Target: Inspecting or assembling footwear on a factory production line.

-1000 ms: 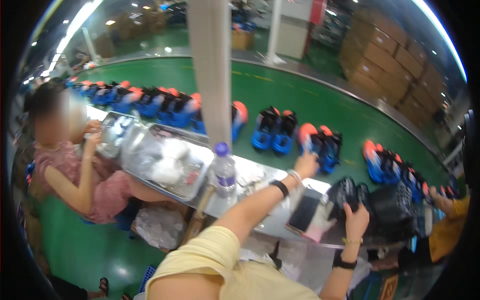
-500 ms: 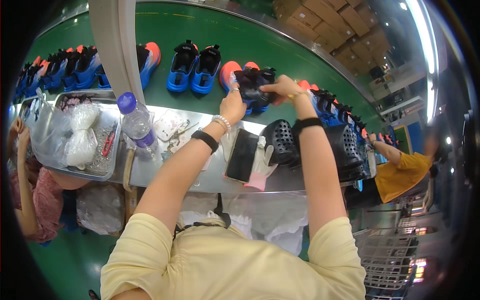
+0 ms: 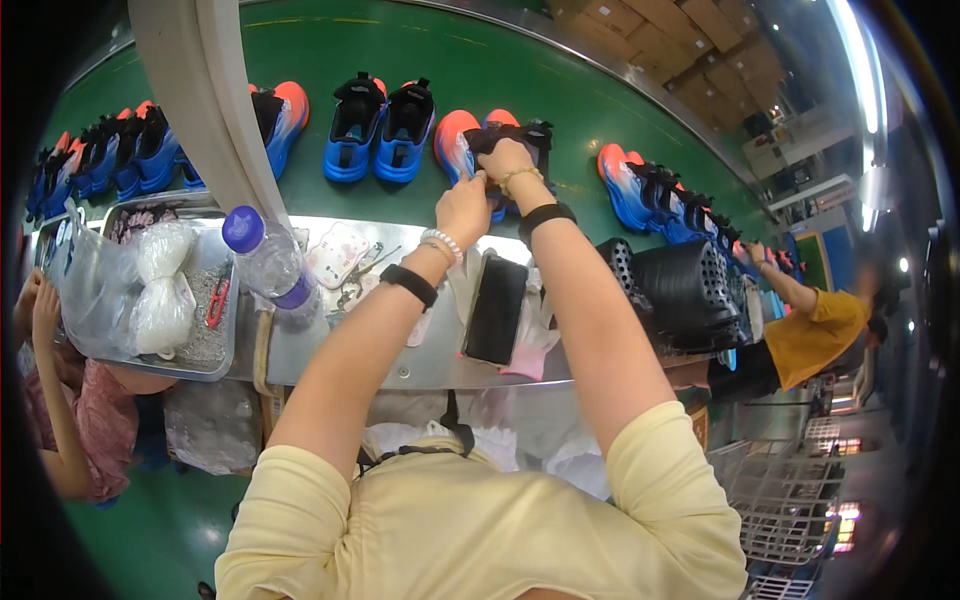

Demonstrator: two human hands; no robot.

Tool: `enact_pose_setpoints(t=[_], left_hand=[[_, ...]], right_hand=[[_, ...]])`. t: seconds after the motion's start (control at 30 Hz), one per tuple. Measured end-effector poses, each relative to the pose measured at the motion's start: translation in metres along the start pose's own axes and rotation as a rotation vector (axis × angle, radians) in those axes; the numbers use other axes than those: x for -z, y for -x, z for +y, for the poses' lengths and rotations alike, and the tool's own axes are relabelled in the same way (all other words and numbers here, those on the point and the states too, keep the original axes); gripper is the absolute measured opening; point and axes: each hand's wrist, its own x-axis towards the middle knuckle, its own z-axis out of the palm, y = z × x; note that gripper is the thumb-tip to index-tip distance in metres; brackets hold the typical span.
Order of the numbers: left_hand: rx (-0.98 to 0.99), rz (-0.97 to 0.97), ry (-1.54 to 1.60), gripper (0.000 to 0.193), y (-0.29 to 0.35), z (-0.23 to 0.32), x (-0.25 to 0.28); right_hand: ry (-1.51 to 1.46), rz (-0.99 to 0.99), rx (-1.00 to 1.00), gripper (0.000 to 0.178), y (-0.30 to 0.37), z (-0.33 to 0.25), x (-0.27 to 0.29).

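A pair of running sneakers (image 3: pixel 457 137), orange at the toe, blue along the sole and black on top, stands on the green belt ahead of me. My left hand (image 3: pixel 465 207) is closed at the near side of the left shoe, fingertips against its edge. Over the black upper, my right hand (image 3: pixel 507 163) is bent down with its fingers curled, meeting the left fingertips. What the right fingers pinch is hidden behind the hand. Just left stands another pair of the same sneakers (image 3: pixel 403 133), heels toward me.
A metal ledge holds a phone (image 3: pixel 495 312), a purple-capped bottle (image 3: pixel 270 262), a tray (image 3: pixel 225 345) of small parts and plastic bags, and black perforated clogs (image 3: pixel 690 290). A post (image 3: pixel 205 110) rises at left. More sneakers (image 3: pixel 625 190) line the belt. Co-workers sit at both sides.
My right hand has moved left across the shoe's upper, close to my left hand. The sneakers at right now stand farther from the pair I handle. My view has shifted slightly.
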Motion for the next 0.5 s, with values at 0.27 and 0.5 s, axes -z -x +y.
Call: enact_pose_setpoints(t=[0.27,0.5], left_hand=[[0.022,0.058,-0.051,0.026,0.005,-0.006,0.005],[-0.027,-0.047,-0.006,0.026,-0.003,-0.012,0.017]], right_hand=[[0.098,-0.03,0.223,0.047,0.011,-0.008,0.031],[0.067,-0.056,0.301,0.039,0.002,-0.017,0.02]])
